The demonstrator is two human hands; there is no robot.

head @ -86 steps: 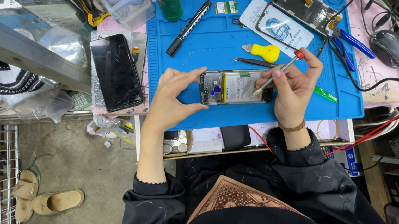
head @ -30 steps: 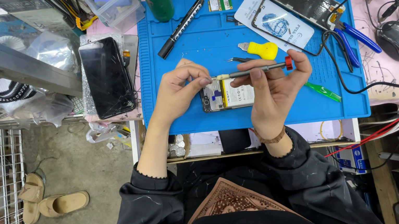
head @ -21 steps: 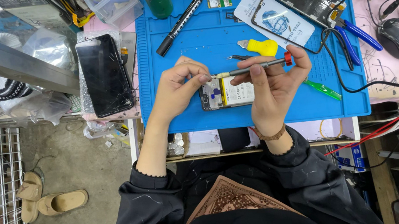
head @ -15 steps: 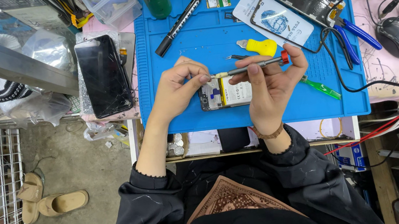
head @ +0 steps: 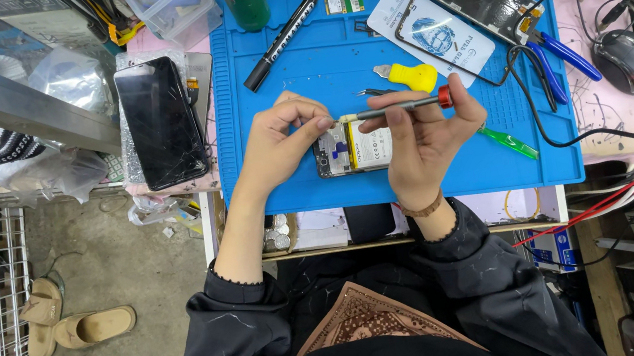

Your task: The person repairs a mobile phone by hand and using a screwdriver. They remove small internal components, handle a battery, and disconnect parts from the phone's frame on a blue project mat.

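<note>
Right hand (head: 421,137) pinches screwdriver (head: 395,109); left hand (head: 277,138) touches its tip

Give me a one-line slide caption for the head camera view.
Right hand holds a red-capped screwdriver level over an opened phone on a blue mat; left hand pinches its tip.

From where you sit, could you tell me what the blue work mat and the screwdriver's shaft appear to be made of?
Blue mat: probably silicone or rubber, matte, with moulded compartments along its top edge. Screwdriver: shaft looks like grey metal with a dull sheen, red cap likely plastic; held by the right hand.
</note>
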